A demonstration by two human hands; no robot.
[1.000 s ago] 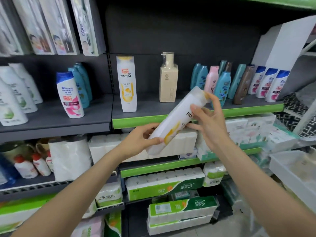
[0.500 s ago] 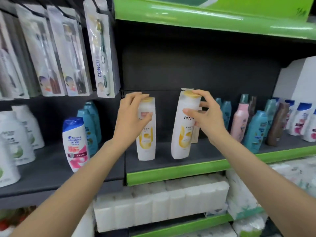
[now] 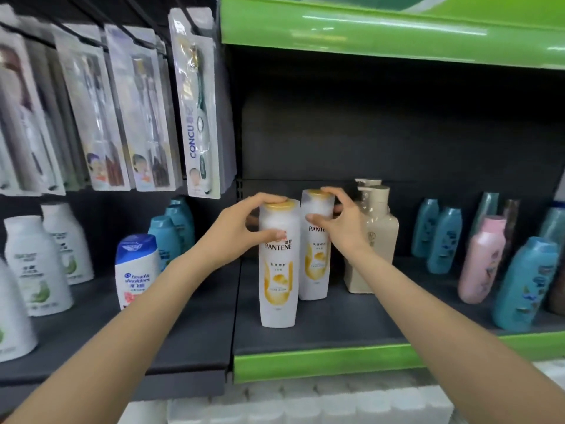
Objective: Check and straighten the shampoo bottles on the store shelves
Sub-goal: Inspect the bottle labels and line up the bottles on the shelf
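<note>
Two hands, one bottle each. Left hand (image 3: 235, 231) grips the front bottle (image 3: 278, 270) near its top: fingers curled over the gold cap, thumb on the front just above the PANTENE print. Right hand (image 3: 339, 221) grips the rear bottle (image 3: 315, 255) likewise, fingers over the cap, thumb pressed on the front by the logo.

Change from half a second back: the rear bottle was then tilted and lifted clear of the shelf, well apart from the front one; now it stands upright on the shelf (image 3: 336, 319), just behind and right of the front bottle, the two touching or nearly so. Left hand has dropped from a loose hold on the cap to a firmer grasp. Camera has moved closer and lower.

Both bottles are tall, white, flat-sided, with gold caps and a yellow-gold swirl on the label, which faces out. Small print is too blurred to read.

Beige pump bottle (image 3: 373, 240) stands just right of the rear bottle, behind the right wrist. Further right are teal bottles (image 3: 443, 237) and a pink bottle (image 3: 483, 258). Left of the divider is a blue-capped Head & Shoulders bottle (image 3: 134, 267), with teal and white ones behind it. Toothbrush packs (image 3: 195, 111) hang above left. Green shelf edge (image 3: 321, 365) runs along the front.
</note>
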